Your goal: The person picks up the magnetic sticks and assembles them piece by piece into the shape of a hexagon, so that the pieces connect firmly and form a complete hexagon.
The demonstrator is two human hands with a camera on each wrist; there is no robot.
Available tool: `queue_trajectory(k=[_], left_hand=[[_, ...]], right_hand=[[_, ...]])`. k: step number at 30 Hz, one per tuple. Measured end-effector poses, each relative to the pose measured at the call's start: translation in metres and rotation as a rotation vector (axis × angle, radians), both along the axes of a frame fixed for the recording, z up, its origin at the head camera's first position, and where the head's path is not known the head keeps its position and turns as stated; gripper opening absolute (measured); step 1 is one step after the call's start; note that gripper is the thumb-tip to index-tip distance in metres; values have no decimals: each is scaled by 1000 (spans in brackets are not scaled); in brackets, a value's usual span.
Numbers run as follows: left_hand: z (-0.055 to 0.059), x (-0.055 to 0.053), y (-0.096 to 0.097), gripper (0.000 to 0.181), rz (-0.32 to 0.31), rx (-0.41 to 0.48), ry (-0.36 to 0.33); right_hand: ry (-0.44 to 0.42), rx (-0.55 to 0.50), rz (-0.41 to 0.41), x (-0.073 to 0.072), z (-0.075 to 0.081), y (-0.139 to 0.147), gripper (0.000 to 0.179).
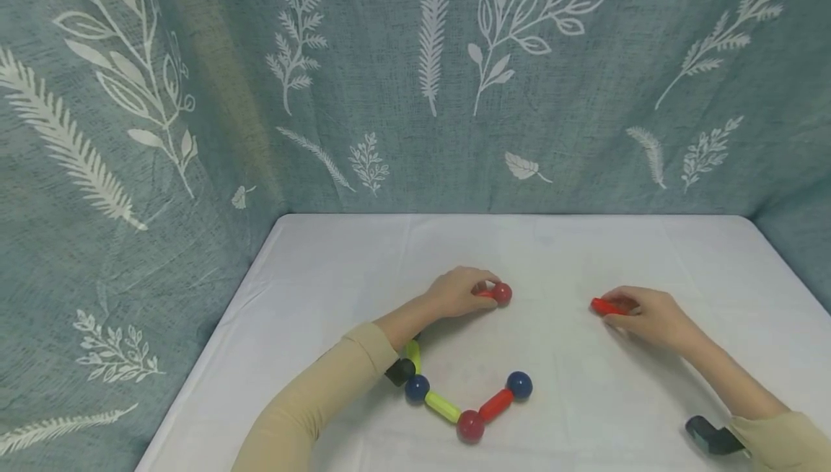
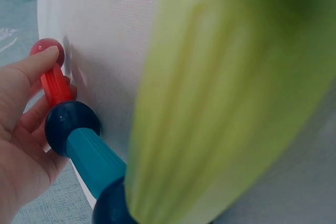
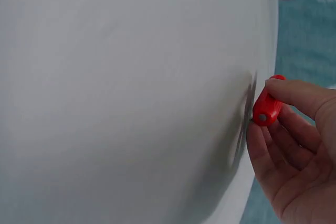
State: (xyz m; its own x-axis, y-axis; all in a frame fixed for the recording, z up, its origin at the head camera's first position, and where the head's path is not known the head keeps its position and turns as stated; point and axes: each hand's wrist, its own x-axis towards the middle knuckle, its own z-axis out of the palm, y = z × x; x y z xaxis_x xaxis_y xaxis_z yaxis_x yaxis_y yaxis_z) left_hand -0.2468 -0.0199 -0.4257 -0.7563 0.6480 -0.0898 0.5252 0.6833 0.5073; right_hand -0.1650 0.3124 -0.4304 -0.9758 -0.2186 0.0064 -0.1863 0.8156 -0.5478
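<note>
My left hand [image 1: 459, 293] grips a red magnetic rod [image 2: 55, 85] near the far middle of the table. A red ball [image 1: 502, 294] sits on the rod's outer end, by the thumb. In the left wrist view, the rod's other end meets a dark blue ball [image 2: 68, 124], joined to a teal rod [image 2: 94, 158]. A yellow-green rod [image 2: 210, 98] looms close to that camera. Over at the right, my right hand [image 1: 652, 318] pinches a separate red rod [image 3: 269, 103] between thumb and fingers. A small metal dot shows in this rod's end.
Nearer me, a chain bends round: a yellow-green rod [image 1: 443, 408], a large red ball [image 1: 470, 426], a red rod [image 1: 496, 405] and a dark blue end ball [image 1: 519, 385]. My left forearm covers part of it. A patterned curtain [image 1: 415, 97] hangs behind the white-covered table [image 1: 571, 421].
</note>
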Motion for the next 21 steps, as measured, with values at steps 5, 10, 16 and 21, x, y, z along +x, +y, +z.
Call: queue_trajectory(k=[5,10,16,21], left_hand=[[0,0,0,38,0,3,6],[-1,1,2,39,7,-12,11],[0,3,1,38,14,-18,2],[0,3,1,38,6,-14,7]], right_hand=[[-63,-88,35,-9,1,-40,33],[-107,-133,67,-16,0,-70,32],[-138,-167,91,-19,-1,-91,32],[-147,-163,83,-20,-3,-101,32]])
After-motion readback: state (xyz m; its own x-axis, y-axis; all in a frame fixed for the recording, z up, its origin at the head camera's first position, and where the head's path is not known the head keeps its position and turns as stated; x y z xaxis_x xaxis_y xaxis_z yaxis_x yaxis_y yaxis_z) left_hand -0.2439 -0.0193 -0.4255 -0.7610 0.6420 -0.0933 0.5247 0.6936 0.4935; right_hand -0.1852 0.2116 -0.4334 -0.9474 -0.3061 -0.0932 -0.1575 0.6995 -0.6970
